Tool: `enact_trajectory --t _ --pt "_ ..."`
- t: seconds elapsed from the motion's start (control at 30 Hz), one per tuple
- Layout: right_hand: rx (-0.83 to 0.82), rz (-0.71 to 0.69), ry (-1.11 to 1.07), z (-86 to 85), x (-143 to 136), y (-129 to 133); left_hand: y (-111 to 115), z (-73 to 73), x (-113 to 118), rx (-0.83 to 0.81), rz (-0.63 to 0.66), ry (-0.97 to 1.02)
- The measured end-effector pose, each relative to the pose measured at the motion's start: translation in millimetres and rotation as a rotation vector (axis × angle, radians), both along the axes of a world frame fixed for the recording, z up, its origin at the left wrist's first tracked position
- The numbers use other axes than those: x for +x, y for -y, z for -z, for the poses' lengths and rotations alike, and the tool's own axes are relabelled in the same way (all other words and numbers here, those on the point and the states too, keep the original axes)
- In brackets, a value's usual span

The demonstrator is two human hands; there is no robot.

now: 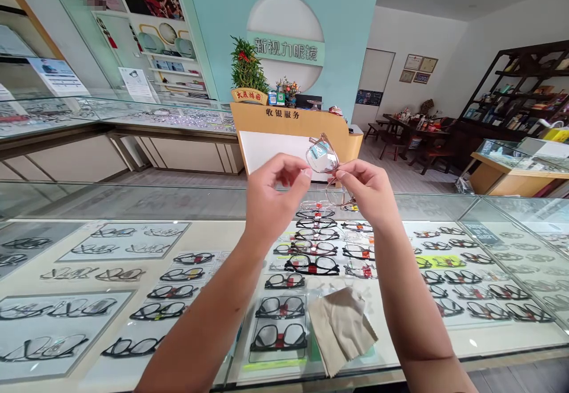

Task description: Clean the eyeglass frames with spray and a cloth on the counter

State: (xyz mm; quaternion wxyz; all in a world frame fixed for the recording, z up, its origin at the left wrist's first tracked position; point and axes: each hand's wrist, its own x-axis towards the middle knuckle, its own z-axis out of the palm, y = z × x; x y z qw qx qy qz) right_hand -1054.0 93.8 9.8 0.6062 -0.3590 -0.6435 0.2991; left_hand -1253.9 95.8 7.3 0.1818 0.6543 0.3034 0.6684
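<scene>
A pair of thin-framed glasses (pixel 322 155) is held up above the display case, one lens above the other, with a label on the upper lens. My right hand (pixel 367 191) pinches the frame near its middle between thumb and fingers. At the upper lens's left edge is my left hand (pixel 280 194), its thumb and index finger pressed together; whether they grip the rim is hard to make out. A beige cloth (pixel 344 328) lies crumpled on the glass top, close to the front edge.
Rows of glasses (pixel 311 264) fill the glass display case (pixel 213 236) below my arms. Beyond it stand a wooden counter (pixel 293 121) with a plant (pixel 248 70), another display case (pixel 178 117) at left and dark shelves (pixel 518 99) at right.
</scene>
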Motion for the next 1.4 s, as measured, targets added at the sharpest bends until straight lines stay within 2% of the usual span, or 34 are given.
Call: enact_trajectory --t 0.17,0.3,0.47,0.67,0.73,0.8,0.87,0.9,1.03,1.1,1.17,1.27,1.4 --pt "0.136 0.172 0.16 7.0 -14.9 5.1 5.9 4.1 10.1 -0.207 0.098 -0.121" --pt "0.25 0.298 0.29 10.3 -22.5 7.3 0.0 7.8 9.3 -0.253 0.073 -0.1" --pt "0.257 0.249 0.418 8.0 -23.8 12.2 -8.2 8.8 3.6 -0.269 0.043 -0.083" --pt "0.234 0.15 0.44 -10.6 -14.5 42.9 -17.4 10.1 0.4 -0.286 0.032 -0.073" --pt "0.249 0.153 0.365 -16.7 -3.1 46.5 -18.3 9.9 0.3 -0.281 0.028 -0.091" --pt "0.234 0.191 0.19 -15.4 15.9 35.9 -17.4 9.2 0.7 -0.276 0.036 -0.137" --pt "0.168 0.185 -0.036 -1.5 43.7 11.6 -15.0 8.1 1.7 -0.283 0.056 -0.216" --pt "0.108 0.148 -0.129 10.8 60.6 -3.4 -13.5 7.7 2.5 -0.289 0.065 -0.265" --pt "-0.272 0.064 -0.375 84.4 140.3 -49.6 -10.0 9.6 7.8 -0.327 0.089 -0.464" --pt "-0.421 0.04 -0.555 122.8 179.6 -55.0 -11.3 13.4 11.7 -0.34 0.096 -0.528" --pt "-0.467 0.033 -0.734 153.3 212.2 -52.7 -14.5 18.6 16.4 -0.347 0.09 -0.577" --pt "-0.454 0.012 -0.891 181.6 242.2 -51.3 -21.1 27.9 25.1 -0.365 0.069 -0.645" --pt "-0.527 -0.06 -0.906 200.7 251.0 -63.5 -29.7 44.0 38.3 -0.417 0.061 -0.713"
